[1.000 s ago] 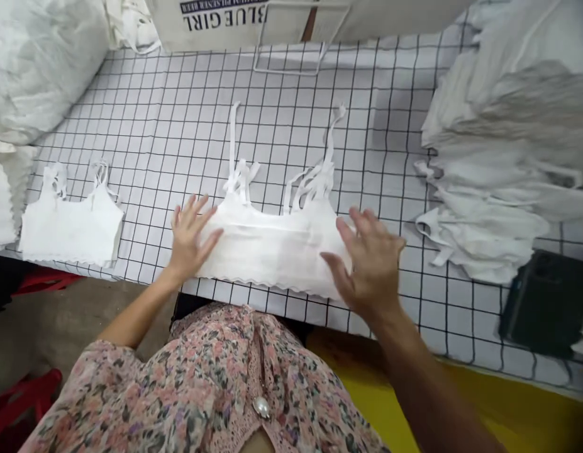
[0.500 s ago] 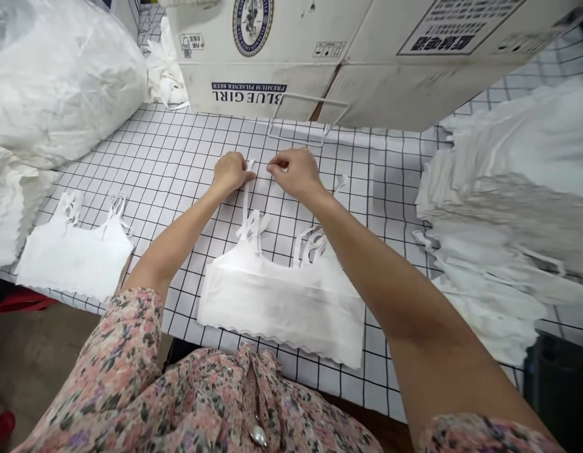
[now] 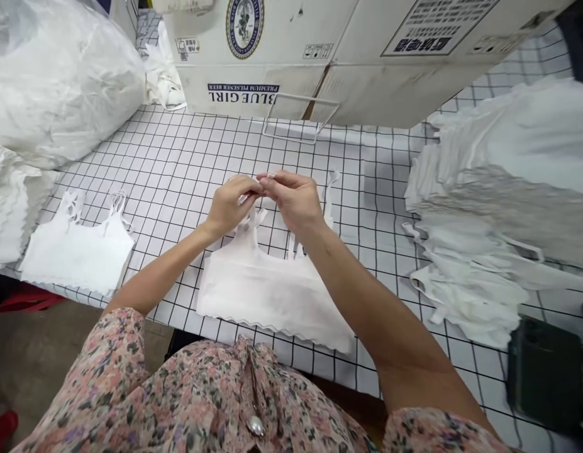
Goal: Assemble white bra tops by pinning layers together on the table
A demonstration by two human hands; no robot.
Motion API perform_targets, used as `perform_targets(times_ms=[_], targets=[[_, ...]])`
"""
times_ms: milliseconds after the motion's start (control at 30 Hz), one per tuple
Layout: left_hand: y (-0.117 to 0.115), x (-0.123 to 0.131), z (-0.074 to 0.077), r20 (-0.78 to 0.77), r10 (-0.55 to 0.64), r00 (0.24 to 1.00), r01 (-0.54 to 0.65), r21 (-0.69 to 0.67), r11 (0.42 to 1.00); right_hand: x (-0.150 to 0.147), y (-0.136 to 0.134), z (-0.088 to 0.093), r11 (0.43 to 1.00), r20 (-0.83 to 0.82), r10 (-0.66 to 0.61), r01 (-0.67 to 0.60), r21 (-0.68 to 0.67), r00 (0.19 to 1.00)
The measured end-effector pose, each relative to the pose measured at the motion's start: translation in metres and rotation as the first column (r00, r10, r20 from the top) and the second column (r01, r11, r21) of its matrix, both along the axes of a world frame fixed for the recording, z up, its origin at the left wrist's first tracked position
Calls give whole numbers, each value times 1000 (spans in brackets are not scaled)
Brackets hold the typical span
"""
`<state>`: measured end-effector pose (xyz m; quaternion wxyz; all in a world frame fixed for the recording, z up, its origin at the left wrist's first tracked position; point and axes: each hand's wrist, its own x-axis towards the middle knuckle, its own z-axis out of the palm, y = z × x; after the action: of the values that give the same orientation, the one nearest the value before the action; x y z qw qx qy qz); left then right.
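Observation:
A white bra top (image 3: 272, 292) with thin straps and a scalloped hem lies flat in front of me. Above its left strap my two hands meet, fingertips together. My left hand (image 3: 231, 204) is closed in a pinch, apparently on the end of that strap, which the fingers mostly hide. My right hand (image 3: 294, 196) pinches at the same spot, with a small white bit showing between thumb and fingertips. The right strap (image 3: 329, 192) stretches loose up the cloth, partly behind my right wrist.
Another white bra top (image 3: 78, 251) lies at left, beside stacked white garments (image 3: 12, 201) and a stuffed plastic bag (image 3: 60, 82). A carton (image 3: 366, 82) stands behind a thin white wire frame (image 3: 291, 137). White garments (image 3: 499, 170) pile up at right, near a dark phone (image 3: 546, 371).
My hands have come together and moved slightly nearer to me. The left strap, stretched upward before, is now mostly hidden by my fingers. The view has shifted a little.

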<state>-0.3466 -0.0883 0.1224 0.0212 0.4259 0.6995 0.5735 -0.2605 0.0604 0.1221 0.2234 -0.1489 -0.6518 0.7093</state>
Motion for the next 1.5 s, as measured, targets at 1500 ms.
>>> perform_targets(times_ms=[1500], targets=[[-93,108,-29,-44,-108,993,67,-547,835,108,-5,-1,348,441,510,-646,680,739]])
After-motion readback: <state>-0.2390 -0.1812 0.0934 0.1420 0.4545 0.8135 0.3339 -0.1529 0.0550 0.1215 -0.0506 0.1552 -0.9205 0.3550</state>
